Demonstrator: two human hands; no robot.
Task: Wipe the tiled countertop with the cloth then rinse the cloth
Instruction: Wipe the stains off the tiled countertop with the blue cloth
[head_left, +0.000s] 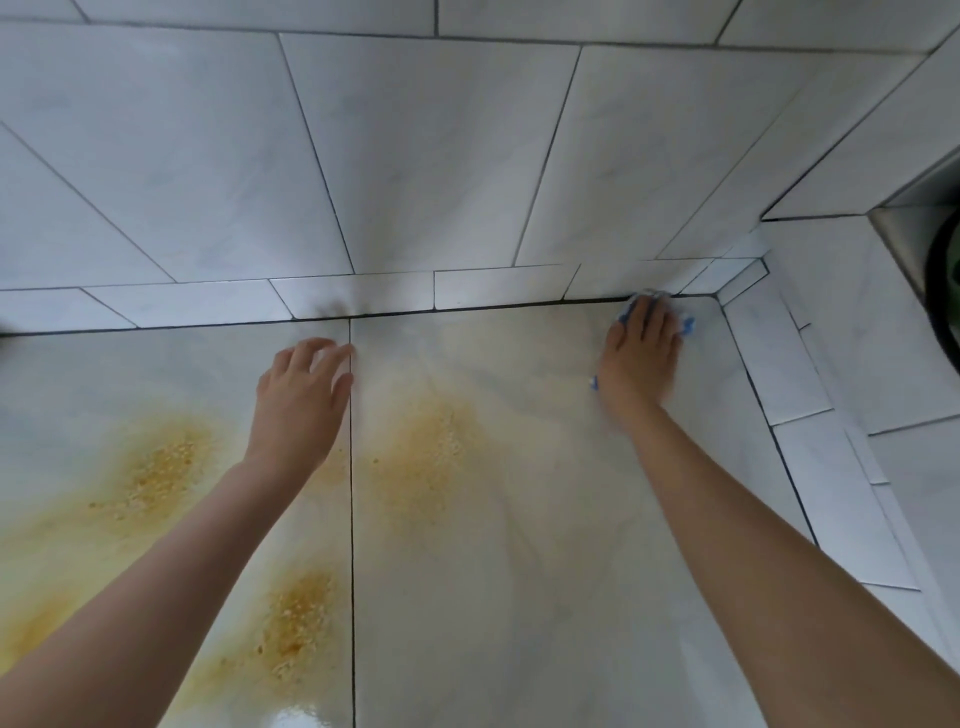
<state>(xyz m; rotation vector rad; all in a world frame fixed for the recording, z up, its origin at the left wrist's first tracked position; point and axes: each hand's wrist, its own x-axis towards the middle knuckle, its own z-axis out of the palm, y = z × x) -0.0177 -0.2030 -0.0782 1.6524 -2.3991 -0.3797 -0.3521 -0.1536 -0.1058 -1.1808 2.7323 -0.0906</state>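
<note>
Stage: wiping is under way; judged from the stains left, the job looks early.
Right hand (641, 348): pressed flat, fingers together, on the cloth (687, 326) at the far right corner of the table (519, 571), against the wall tiles (415, 156).
Cloth: blue and white, mostly hidden under the palm; only its edges show beside the fingers and by the wrist.
Left hand (304, 389): empty, fingers loosely spread, over or resting on the table near the central grout line (352, 519); contact cannot be told.
Done: the far right area around the cloth looks pale and free of stain, though a faint tan film lies just left of it.
Left: 3 yellow-orange stains (156, 467), with grainy specks, lie nearer the person, 2 left of the grout line and 1 right of it; a yellow wash spreads toward the left edge.
Rinse: not yet begun; no tap or water is in view.
Containers: a metal-edged recess (914, 244), perhaps a sink, shows at the right edge; a dark round shape sits in it, too cropped to name.
</note>
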